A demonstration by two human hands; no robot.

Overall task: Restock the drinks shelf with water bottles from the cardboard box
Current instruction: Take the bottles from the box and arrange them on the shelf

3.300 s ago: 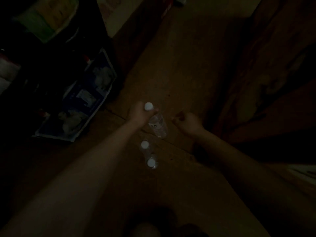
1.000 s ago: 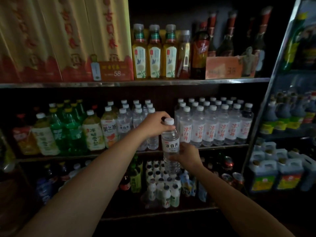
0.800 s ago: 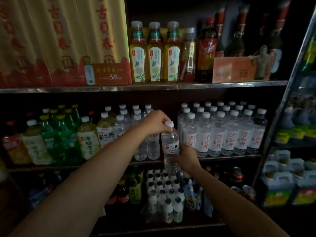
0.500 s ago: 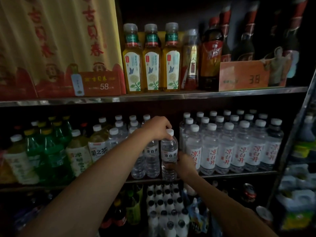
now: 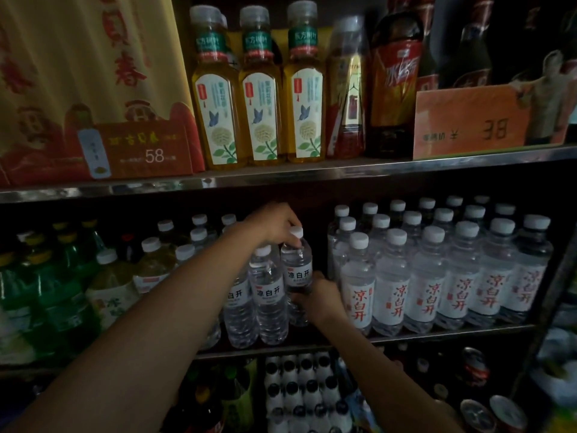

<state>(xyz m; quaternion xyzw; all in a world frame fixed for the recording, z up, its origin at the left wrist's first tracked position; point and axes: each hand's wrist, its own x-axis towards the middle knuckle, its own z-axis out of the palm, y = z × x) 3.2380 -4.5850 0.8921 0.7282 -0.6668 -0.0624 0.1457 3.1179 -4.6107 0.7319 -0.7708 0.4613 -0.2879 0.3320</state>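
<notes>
Two forearms reach up from the near edge toward the middle shelf [image 5: 437, 334]. Nearest, the right hand [image 5: 321, 296] cups the lower body of a water bottle [image 5: 298, 270], its fingers curled round the right side. Just above and beyond it, the left hand [image 5: 274, 225] pinches the same bottle at its white cap from the top. That bottle stands upright in the gap between a small cluster of like bottles [image 5: 268, 295] to its left and a dense block of red-lettered water bottles [image 5: 437, 276] to its right; whether its base already rests on the shelf I cannot tell. Farther back, more white caps fill the rows on both sides. Above, the top shelf [image 5: 281, 179] carries yellow tea bottles [image 5: 259, 89] and price cards.

Judging by the narrow dark gap left between the two groups, this section looks largely stocked, with room for a few more. No cardboard box is in view, so how many bottles remain is unknown.
</notes>
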